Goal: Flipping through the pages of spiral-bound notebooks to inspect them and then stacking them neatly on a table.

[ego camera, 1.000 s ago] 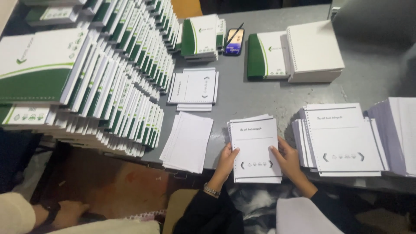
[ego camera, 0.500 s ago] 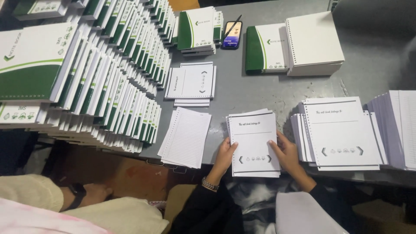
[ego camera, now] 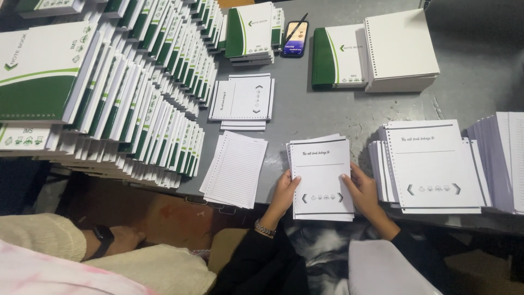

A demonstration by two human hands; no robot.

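Beside the lined sheets (ego camera: 236,169), left hand (ego camera: 285,191) and right hand (ego camera: 362,188) clasp a small page stack (ego camera: 321,175) by its edges.

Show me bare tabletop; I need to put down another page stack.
Widest bare patch of the grey table: between the phone, green-covered notebook stack and the page stack held by both hands. Another lies right, below the white spiral pad. The left is crowded with overlapping notebooks.

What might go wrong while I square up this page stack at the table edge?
The page stack sits near the table edge, held only at its sides by the left hand and right hand; its fanned top sheets may slip. The lined sheets overhang the edge and might slide off.
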